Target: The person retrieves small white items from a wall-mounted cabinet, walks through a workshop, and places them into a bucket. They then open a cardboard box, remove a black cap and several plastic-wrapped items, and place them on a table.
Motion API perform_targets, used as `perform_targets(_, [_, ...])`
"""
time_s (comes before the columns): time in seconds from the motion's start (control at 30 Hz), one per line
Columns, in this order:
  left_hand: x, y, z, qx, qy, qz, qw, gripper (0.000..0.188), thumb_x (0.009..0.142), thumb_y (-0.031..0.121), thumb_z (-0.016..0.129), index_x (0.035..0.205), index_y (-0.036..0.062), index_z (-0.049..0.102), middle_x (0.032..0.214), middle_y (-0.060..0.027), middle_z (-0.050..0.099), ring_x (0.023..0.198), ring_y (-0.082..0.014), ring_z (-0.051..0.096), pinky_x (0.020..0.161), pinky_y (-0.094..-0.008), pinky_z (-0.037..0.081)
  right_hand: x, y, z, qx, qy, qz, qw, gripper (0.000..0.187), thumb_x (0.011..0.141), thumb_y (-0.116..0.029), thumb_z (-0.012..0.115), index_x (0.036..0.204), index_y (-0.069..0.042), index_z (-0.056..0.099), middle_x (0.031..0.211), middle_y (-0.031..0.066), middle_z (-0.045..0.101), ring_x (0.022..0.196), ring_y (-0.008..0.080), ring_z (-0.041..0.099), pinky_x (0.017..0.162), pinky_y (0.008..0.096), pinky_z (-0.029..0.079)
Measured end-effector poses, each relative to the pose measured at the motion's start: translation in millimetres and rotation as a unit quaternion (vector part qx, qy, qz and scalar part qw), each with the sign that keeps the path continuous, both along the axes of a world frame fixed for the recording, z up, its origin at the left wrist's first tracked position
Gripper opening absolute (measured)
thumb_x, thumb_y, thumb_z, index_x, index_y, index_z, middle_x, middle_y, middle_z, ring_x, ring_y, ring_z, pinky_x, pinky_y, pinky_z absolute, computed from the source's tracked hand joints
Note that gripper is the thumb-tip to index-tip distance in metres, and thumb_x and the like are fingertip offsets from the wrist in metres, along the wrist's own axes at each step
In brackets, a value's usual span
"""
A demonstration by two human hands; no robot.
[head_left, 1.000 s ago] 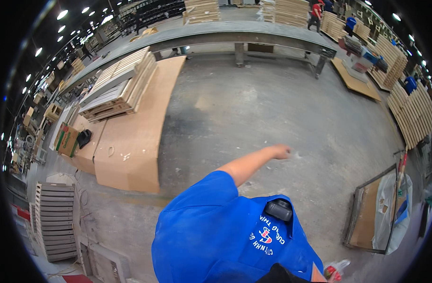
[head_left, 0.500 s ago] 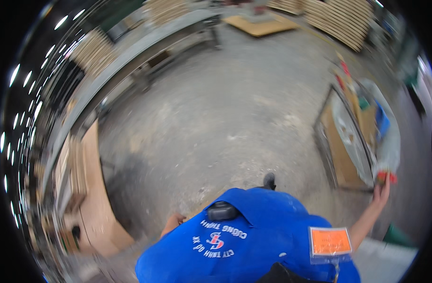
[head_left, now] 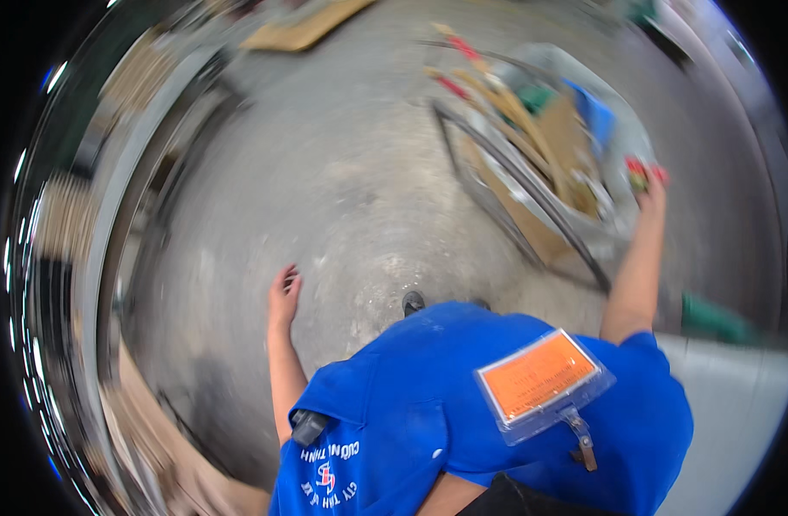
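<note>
My right hand (head_left: 650,194) is raised at the far right, closed on a small red and yellow-green object (head_left: 642,175), too blurred to name. It is beside the outer side of a waste bin (head_left: 633,116) with a pale grey liner. Wooden sticks (head_left: 532,129), some with red ends, stick out of the bin, with cardboard (head_left: 569,142), a blue piece (head_left: 592,116) and something green (head_left: 536,101). My left hand (head_left: 284,291) hangs over the concrete floor, fingers loosely curled and apart, with nothing visible in it.
A dark metal frame (head_left: 523,181) runs along the bin's near side. Down the left stands a long grey bench or conveyor (head_left: 119,181), with stacked boards (head_left: 63,219) behind it and wood panels (head_left: 166,447) at the lower left. A green object (head_left: 717,318) lies right of me.
My body has turned right and the bin now lies nearer the middle. My left hand has swung out forward from my side. The right hand still holds the red object.
</note>
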State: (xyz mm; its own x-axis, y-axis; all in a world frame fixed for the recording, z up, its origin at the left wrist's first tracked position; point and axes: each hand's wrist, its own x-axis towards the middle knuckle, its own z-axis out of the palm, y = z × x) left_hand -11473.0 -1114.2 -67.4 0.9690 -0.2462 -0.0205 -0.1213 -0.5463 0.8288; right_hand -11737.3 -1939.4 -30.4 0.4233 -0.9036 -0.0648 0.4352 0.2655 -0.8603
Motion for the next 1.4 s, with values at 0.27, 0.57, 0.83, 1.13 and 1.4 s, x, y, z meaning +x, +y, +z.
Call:
perform_targets(0.27, [-324.4, 30.2, -73.0, 0.383, 0.338, 0.120, 0.851, 0.048, 0.072, 0.036, 0.061, 0.111, 0.0070, 0.058, 0.106, -0.0173, 0.059, 0.100, -0.0321, 0.056, 0.088, -0.0409, 0.043, 188.0, -101.3, -173.2, -0.360, 0.462, 0.056, 0.808, 0.048, 0.078, -0.024, 0.060, 0.115, 0.006, 0.050, 0.113, 0.0212, 0.054, 0.102, 0.0300, 0.054, 0.090, 0.0374, 0.041])
perform_targets(0.57, [-603.5, -10.3, -86.0, 0.120, 0.440, 0.507, 0.731, 0.013, 0.073, 0.016, 0.063, 0.074, 0.0057, 0.069, 0.075, -0.0100, 0.067, 0.058, -0.0192, 0.063, 0.064, -0.0313, 0.051, 359.4, 360.3, -2.1, -0.494, 0.141, 0.438, 0.738, 0.035, 0.087, -0.028, 0.051, 0.076, 0.003, 0.063, 0.072, 0.0106, 0.063, 0.070, 0.0173, 0.056, 0.070, 0.0300, 0.043])
perform_targets(0.83, [-713.5, -86.0, -106.5, -0.180, 0.346, 0.670, 0.632, 0.023, 0.079, 0.025, 0.058, 0.088, 0.0035, 0.061, 0.082, -0.0100, 0.064, 0.070, -0.0179, 0.062, 0.065, -0.0314, 0.049, 171.8, 691.5, -81.8, -0.465, 0.165, 0.780, 0.384, 0.037, 0.082, -0.005, 0.049, 0.117, -0.009, 0.038, 0.076, 0.0098, 0.052, 0.053, 0.0217, 0.057, 0.046, 0.0341, 0.049])
perform_targets(1.13, [-808.8, -69.7, -180.1, -0.521, 0.236, 0.699, 0.429, 0.039, 0.084, 0.032, 0.052, 0.112, 0.0042, 0.049, 0.100, -0.0101, 0.059, 0.085, -0.0199, 0.059, 0.075, -0.0333, 0.047, 84.2, 764.5, -237.3, -0.496, 0.389, 0.762, -0.148, 0.060, 0.082, -0.050, 0.052, 0.128, -0.014, 0.040, 0.117, 0.0142, 0.052, 0.098, 0.0285, 0.055, 0.073, 0.0464, 0.047])
perform_targets(1.4, [-818.8, 262.3, -123.7, -0.363, 0.010, 0.816, 0.450, 0.033, 0.085, 0.022, 0.056, 0.114, 0.0060, 0.054, 0.082, -0.0058, 0.058, 0.074, -0.0155, 0.056, 0.063, -0.0276, 0.046, -39.8, 1047.7, -232.7, -0.487, 0.315, 0.785, -0.219, 0.071, 0.081, -0.060, 0.047, 0.132, -0.012, 0.035, 0.128, 0.0148, 0.045, 0.106, 0.0274, 0.052, 0.086, 0.0425, 0.042])
